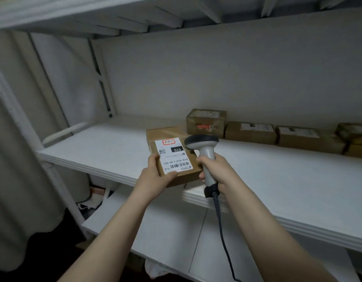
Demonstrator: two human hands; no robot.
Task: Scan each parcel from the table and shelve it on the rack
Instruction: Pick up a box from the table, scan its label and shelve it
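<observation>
A flat brown cardboard parcel with a white shipping label lies at the front of the white rack shelf, its near end jutting over the edge. My left hand grips the parcel's near left corner, thumb on the label. My right hand holds a grey handheld barcode scanner upright by its handle, just right of the parcel, head above the parcel's far right corner. The scanner's dark cable hangs down past my right forearm.
Several brown parcels stand in a row along the back wall of the same shelf, to the right. A lower white shelf lies beneath. The rack's white upright and a pale curtain stand at left.
</observation>
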